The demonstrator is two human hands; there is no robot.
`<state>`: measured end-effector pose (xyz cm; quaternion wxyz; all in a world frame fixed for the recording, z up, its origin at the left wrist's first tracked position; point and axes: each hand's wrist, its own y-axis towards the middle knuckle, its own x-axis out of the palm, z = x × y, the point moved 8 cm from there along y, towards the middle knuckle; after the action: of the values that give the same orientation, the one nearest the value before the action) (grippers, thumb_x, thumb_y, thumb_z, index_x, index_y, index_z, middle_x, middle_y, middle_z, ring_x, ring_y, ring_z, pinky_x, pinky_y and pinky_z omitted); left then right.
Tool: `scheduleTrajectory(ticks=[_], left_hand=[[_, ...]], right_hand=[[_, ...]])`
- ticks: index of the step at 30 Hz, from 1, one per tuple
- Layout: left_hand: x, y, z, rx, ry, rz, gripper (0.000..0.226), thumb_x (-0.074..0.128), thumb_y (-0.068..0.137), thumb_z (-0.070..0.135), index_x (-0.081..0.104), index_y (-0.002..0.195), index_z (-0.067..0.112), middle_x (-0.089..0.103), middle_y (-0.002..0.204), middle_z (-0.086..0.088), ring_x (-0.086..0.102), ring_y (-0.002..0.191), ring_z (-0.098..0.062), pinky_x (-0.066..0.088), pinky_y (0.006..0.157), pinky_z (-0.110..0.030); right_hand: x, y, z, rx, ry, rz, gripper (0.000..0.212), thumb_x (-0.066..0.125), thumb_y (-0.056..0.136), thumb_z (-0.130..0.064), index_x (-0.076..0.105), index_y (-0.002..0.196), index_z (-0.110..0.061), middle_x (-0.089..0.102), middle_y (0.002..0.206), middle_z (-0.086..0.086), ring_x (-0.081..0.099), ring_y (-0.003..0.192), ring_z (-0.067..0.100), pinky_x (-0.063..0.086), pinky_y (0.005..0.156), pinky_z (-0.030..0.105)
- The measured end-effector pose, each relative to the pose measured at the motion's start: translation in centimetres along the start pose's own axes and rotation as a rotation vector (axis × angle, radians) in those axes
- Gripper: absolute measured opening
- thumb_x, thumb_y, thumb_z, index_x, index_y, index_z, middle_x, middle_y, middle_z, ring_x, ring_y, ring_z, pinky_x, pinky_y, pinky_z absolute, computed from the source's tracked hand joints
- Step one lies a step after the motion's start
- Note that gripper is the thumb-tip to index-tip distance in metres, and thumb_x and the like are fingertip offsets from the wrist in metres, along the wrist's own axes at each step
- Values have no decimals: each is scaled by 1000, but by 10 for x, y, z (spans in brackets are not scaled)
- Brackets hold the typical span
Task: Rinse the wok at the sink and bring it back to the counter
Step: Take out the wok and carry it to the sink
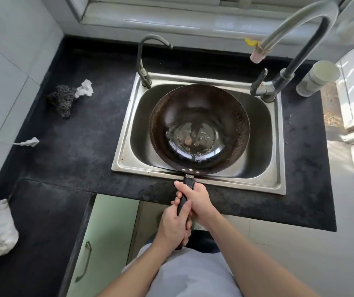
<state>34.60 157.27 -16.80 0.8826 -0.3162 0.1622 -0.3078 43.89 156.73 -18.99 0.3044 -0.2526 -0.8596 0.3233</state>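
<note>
Both hands [184,215] grip wok [199,129], no txt

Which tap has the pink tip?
The big tap arching from the sink's right corner; a pink nozzle caps its spout. The small tap at the left corner has none.

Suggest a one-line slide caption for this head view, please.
Both hands, left hand and right hand, grip the wok handle, holding it over the steel sink.

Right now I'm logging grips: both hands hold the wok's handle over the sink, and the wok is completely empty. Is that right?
Not quite. Both hands, left and right, do hold the wok by its handle over the sink, but the wok is not empty: the head view shows water with a few bits pooled in its bottom.
</note>
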Motion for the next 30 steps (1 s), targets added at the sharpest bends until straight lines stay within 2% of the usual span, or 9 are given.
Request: scheduleTrajectory(ticks=[4, 7, 9, 12, 17, 22, 25, 27, 30], left_hand=[[-3, 6, 3, -2, -9, -19, 45, 47, 99, 37, 53, 67, 6, 47, 51, -9, 40, 31, -17, 34, 33, -25], [-3, 7, 7, 5, -35, -40, 41, 46, 100, 36, 52, 70, 9, 47, 51, -8, 39, 33, -16, 34, 34, -24], [-5, 9, 8, 9, -35, -47, 39, 46, 100, 36, 52, 72, 10, 47, 52, -7, 39, 33, -16, 34, 34, -24], [-10, 15, 11, 27, -24, -48, 38, 47, 99, 36, 51, 70, 12, 46, 51, -7, 37, 33, -18, 34, 34, -26], [-11, 19, 12, 28, -20, -77, 39, 47, 99, 37, 52, 74, 7, 47, 51, -6, 39, 34, -20, 35, 35, -26], [-11, 23, 12, -6, -13, -105, 41, 47, 98, 40, 50, 75, 6, 46, 50, -4, 38, 34, -20, 35, 36, -28], [-11, 23, 14, -34, 11, -115, 41, 46, 98, 41, 49, 76, 7, 46, 51, -4, 39, 35, -19, 36, 36, -27], [-11, 23, 15, -60, 14, -108, 42, 46, 98, 42, 49, 76, 7, 45, 51, -4, 38, 34, -17, 35, 34, -25], [-9, 22, 16, -103, 4, -90, 42, 45, 99, 42, 49, 75, 8, 44, 48, -1, 36, 33, -15, 32, 33, -23]], right_hand=[[0, -2, -9, 95, -81, 31, 19, 71, 93, -17, 64, 81, -3, 66, 69, 11, 69, 62, 23, 59, 63, 34], [-4, -2, -18, 168, -261, 38, 24, 74, 91, -27, 70, 93, -3, 79, 86, 11, 77, 79, 23, 61, 71, 33], [-8, -2, -22, 202, -395, 43, 30, 75, 89, -36, 70, 93, -7, 80, 88, 8, 78, 83, 19, 61, 73, 32], [-13, -5, -28, 233, -452, 75, 34, 77, 86, -40, 71, 82, -7, 79, 81, 8, 77, 78, 19, 63, 75, 34], [-31, -12, -51, 178, -572, 140, 29, 66, 95, -37, 72, 101, -9, 80, 85, 3, 78, 76, 17, 63, 71, 32], [-75, -15, -100, 43, -614, 356, 19, 64, 97, -28, 68, 98, -9, 79, 82, 3, 77, 73, 22, 64, 69, 34], [-103, -11, -150, -142, -849, 486, 13, 66, 92, -26, 72, 89, -15, 78, 76, -2, 76, 77, 23, 63, 77, 41], [-111, -10, -192, -292, -1053, 556, 11, 66, 90, -27, 73, 92, -18, 77, 89, -2, 71, 90, 21, 56, 85, 36], [-117, -9, -253, -484, -1134, 631, 25, 64, 92, -22, 66, 116, -13, 71, 110, 5, 65, 102, 25, 43, 87, 28]])
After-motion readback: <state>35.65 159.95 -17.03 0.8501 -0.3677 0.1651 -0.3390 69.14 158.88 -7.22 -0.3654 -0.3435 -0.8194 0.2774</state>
